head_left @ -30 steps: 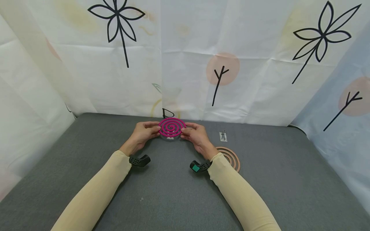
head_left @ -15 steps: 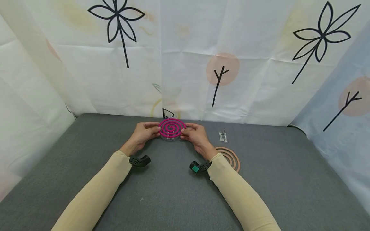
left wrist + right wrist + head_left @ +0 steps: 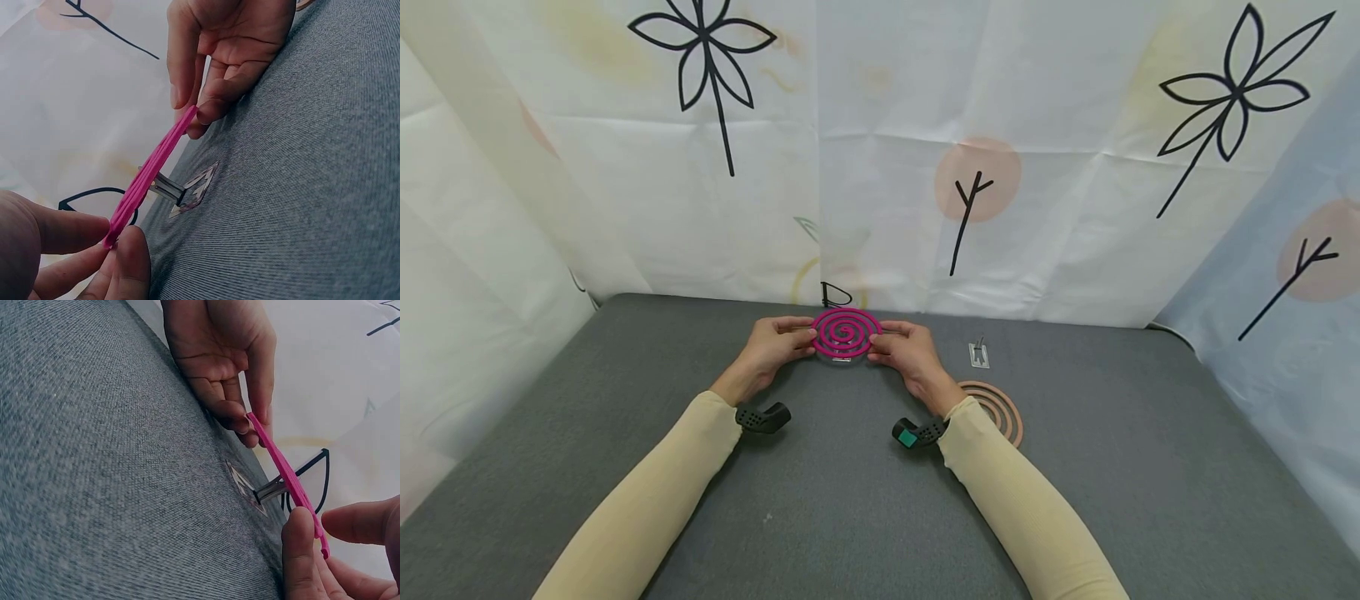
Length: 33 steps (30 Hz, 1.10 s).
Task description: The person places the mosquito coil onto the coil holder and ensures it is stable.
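A pink mosquito coil lies nearly level at the far middle of the table, held between both hands. My left hand pinches its left edge, thumb near me and fingers behind. On the opposite edge, my right hand pinches with thumb and fingers. In the left wrist view, a small metal coil stand stands on the cloth with its upright prong reaching the underside of the coil. From the right wrist side, the prong also meets the coil near its middle. The coil hides most of the stand from above.
A second metal stand sits on the grey table to the right. A tan mosquito coil lies flat there, partly covered by my right forearm. A printed white curtain rises behind the table's far edge.
The pink coil has sunk very slightly, covering a little more of the stand's base. Both hands keep their pinch and otherwise hardly move.
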Available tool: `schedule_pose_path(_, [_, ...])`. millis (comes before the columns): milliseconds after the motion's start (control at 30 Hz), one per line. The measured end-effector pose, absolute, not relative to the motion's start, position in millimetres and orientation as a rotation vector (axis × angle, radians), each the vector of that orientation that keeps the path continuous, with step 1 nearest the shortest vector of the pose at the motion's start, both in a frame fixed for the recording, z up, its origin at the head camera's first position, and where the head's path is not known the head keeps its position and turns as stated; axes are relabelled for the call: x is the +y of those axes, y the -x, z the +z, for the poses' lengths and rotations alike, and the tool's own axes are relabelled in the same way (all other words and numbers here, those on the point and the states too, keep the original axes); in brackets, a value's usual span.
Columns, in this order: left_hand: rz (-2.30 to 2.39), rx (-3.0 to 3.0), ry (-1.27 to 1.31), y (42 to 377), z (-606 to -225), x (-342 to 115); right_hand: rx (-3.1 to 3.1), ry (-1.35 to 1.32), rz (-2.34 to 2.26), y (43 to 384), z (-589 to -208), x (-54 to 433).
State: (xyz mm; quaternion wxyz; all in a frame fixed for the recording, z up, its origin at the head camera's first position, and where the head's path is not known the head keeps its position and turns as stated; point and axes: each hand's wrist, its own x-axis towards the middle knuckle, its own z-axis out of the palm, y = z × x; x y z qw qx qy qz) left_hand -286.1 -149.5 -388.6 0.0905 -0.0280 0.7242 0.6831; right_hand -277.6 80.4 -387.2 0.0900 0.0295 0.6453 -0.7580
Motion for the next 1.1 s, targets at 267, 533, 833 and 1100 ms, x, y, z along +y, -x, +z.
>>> schedule_pose_path(267, [2.034,2.151,0.087,286,-387,-150,1.899,-0.094,-2.248,277,-385,81])
schedule_pose_path(533, [2.035,2.143,0.099,286,-386,-150,1.895,-0.113,-2.239,276,-383,81])
schedule_pose_path(833, [2.012,2.161,0.124,286,-382,-154,1.930,-0.104,-2.200,273,-378,85])
schedule_pose_path(1100, [1.963,2.218,0.096,286,-379,-162,1.996,-0.136,-2.138,274,-373,93])
